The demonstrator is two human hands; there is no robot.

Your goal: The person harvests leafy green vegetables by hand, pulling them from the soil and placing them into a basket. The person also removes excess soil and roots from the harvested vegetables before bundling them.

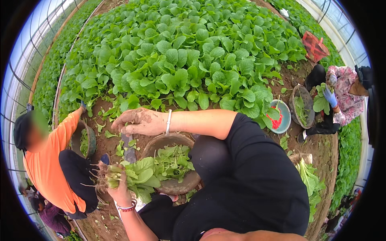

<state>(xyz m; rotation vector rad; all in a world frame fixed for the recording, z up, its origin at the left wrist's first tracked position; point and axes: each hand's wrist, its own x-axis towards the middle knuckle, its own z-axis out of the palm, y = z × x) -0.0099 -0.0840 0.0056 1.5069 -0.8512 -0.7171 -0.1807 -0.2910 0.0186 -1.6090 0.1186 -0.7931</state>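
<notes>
My left hand point(121, 186) grips a bunch of leafy greens point(141, 176), its muddy roots pointing left and its leaves to the right. Higher up, my soil-covered right hand point(138, 121) reaches across from the right, fingers bent and apart, with nothing seen in it. Below that hand lies a flat dark grey object point(129, 150) on the soil; I cannot tell what it is. A mud-stained basin point(178, 188) stands between my hands and my knee, with loose greens point(175, 161) inside. The held leaves overlap the basin's left side.
A dense bed of leafy greens point(181, 54) grows ahead. At left a person in orange point(51, 168) crouches beside a basin point(91, 141). At right another person point(346, 90) holds greens near a dark basin point(295, 99) and a blue basin point(286, 110). Pulled greens point(310, 183) lie right.
</notes>
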